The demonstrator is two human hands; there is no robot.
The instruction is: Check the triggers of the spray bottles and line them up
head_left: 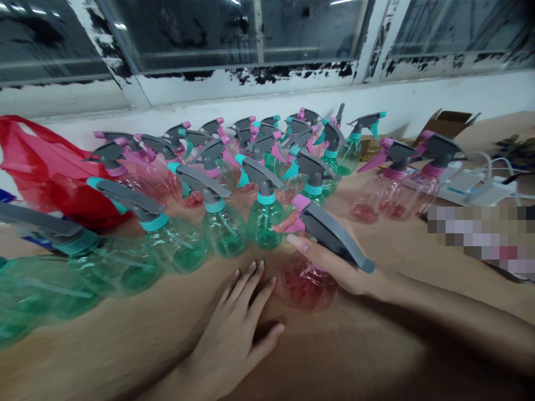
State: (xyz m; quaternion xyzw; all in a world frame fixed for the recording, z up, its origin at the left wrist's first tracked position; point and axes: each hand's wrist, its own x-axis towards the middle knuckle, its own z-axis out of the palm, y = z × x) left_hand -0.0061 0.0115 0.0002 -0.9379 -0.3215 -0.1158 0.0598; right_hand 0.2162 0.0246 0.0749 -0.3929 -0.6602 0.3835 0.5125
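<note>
My right hand (pixel 334 262) is wrapped round the grey trigger head of a pink spray bottle (pixel 307 281) that stands on the brown table (pixel 125 334), with a finger on its pink trigger. My left hand (pixel 234 328) lies flat on the table just left of that bottle, fingers stretched out and holding nothing. Directly behind both hands stands a green spray bottle (pixel 265 220) with a teal collar.
Several green and pink spray bottles (pixel 209 167) crowd the table up to the white wall. Two pink bottles (pixel 401 178) stand apart at the right. A red plastic bag (pixel 50 172) lies far left. White power strips (pixel 472 189) and a cardboard box (pixel 447 122) sit at the right.
</note>
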